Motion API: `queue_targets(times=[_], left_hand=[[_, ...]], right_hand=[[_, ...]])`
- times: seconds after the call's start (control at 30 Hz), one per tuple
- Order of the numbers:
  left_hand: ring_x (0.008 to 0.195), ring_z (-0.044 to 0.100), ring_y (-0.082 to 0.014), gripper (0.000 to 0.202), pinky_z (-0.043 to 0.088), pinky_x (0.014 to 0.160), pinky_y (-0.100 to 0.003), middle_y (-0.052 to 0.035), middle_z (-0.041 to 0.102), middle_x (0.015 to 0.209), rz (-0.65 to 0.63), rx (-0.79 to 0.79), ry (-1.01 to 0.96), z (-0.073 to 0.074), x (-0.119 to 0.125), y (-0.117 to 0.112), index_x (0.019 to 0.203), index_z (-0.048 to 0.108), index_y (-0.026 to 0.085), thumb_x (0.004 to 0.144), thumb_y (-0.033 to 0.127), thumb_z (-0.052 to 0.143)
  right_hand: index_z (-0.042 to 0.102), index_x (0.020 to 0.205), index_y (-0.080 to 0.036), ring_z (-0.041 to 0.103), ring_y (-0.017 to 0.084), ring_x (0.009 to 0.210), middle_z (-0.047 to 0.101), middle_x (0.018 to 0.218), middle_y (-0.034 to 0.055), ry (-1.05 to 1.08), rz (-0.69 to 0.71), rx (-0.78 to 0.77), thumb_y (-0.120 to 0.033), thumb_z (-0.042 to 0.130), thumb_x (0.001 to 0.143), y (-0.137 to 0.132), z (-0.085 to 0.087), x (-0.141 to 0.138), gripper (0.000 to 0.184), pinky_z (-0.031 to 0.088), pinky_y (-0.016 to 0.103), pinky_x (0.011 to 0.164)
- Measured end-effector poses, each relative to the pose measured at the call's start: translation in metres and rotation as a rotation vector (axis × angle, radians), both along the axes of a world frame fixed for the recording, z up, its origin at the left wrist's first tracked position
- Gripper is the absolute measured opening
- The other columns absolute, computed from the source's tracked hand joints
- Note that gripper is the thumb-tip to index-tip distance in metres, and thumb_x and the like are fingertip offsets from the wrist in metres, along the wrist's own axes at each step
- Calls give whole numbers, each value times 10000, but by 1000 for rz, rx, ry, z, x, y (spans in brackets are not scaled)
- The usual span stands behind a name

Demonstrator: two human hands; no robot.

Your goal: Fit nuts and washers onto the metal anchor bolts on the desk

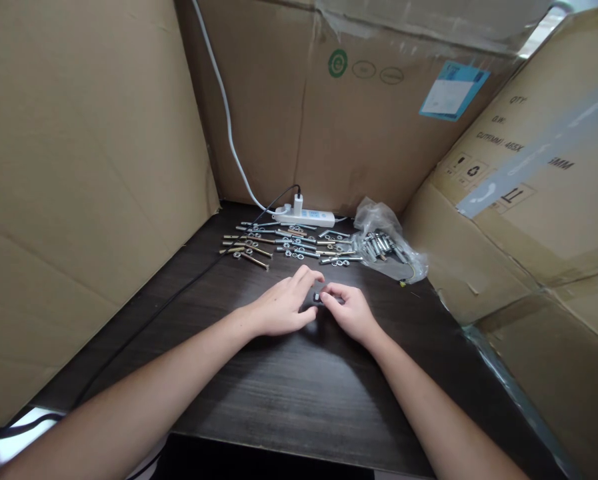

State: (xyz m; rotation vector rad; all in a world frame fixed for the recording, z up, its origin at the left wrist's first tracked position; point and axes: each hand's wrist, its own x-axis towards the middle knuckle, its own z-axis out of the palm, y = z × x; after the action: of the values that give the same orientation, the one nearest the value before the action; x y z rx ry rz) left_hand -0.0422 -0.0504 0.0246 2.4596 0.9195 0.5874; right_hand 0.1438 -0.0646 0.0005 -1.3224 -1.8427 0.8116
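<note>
Just above the dark table, my right hand point(349, 311) is closed in a pinch on a small metal piece point(317, 297), whose silvery and dark end sticks out to the left of the fingertips. It looks like a nut or the end of a bolt; the fingers hide the rest. My left hand point(285, 305) is close by on the left, thumb and fingers apart around that end, holding nothing that I can see. Beyond both hands lie rows of bolts point(299, 252) with loose nuts and washers point(295, 255) among them.
A clear plastic bag point(397, 263) holding several metal bolts lies at the back right. Behind the rows is a white power strip point(311, 217) with a plugged-in charger point(297, 204). A black cable point(179, 291) crosses the table's left side. Cardboard walls point(299, 113) enclose three sides.
</note>
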Motion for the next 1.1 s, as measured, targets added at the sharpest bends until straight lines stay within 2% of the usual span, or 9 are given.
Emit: queue_targets(times=[0.1, 0.2, 0.3, 0.6, 0.73, 0.83, 0.97, 1.1], left_hand=[[894, 535, -182, 193, 427, 795, -314, -37, 522, 1030, -1, 27, 44, -2, 0, 4, 1039, 474, 206, 941, 343, 380], [812, 526, -170, 309, 399, 739, -297, -21, 547, 853, -21, 87, 111, -5, 2, 8, 852, 498, 182, 984, 328, 261], [769, 517, -164, 329, 374, 703, -287, -9, 551, 783, -30, 120, 138, -7, 3, 10, 785, 486, 177, 987, 310, 264], [743, 525, -157, 331, 373, 688, -280, -5, 560, 765, -52, 69, 112, -5, 3, 10, 765, 485, 177, 983, 316, 278], [794, 540, -157, 127, 407, 693, -271, -12, 567, 912, -13, -32, 30, 0, 2, 3, 990, 468, 200, 918, 303, 444], [831, 541, -162, 234, 427, 725, -281, -23, 550, 992, 6, -58, -6, 3, 1, -1, 1076, 422, 211, 878, 301, 508], [835, 539, -162, 173, 422, 728, -286, -23, 548, 987, 24, -28, 16, 2, 2, 2, 1004, 463, 208, 939, 351, 391], [771, 533, -156, 272, 398, 708, -284, -14, 549, 867, 25, 63, 89, -2, 3, 7, 874, 505, 191, 974, 331, 294]], right_hand=[[612, 680, -157, 536, 140, 621, 603, 648, 3, -1, -1, 7, -306, 496, 807, 0, 0, 0, 228, 413, 226, 615], [619, 682, -160, 540, 144, 624, 613, 656, 7, 4, -10, 11, -306, 498, 804, -1, 1, -1, 226, 414, 227, 611], [624, 680, -158, 542, 144, 623, 619, 661, 10, 4, -5, 1, -295, 500, 799, -2, 3, -1, 220, 416, 228, 609], [625, 677, -153, 537, 138, 615, 614, 651, 7, -1, 9, 4, -290, 496, 806, -2, 3, 0, 228, 413, 226, 612], [617, 684, -154, 523, 132, 610, 599, 647, 2, 2, -2, -1, -299, 488, 817, -1, 0, 1, 236, 404, 225, 612], [604, 673, -156, 505, 126, 592, 573, 623, -7, 3, 0, -1, -308, 484, 823, -1, 0, 0, 245, 396, 223, 603], [594, 661, -159, 503, 126, 595, 567, 619, -11, -9, 7, 13, -297, 488, 815, -2, 2, -1, 232, 397, 223, 612], [607, 679, -158, 522, 134, 611, 590, 637, -3, -1, 4, 11, -295, 487, 813, -2, 3, -1, 226, 410, 225, 621]])
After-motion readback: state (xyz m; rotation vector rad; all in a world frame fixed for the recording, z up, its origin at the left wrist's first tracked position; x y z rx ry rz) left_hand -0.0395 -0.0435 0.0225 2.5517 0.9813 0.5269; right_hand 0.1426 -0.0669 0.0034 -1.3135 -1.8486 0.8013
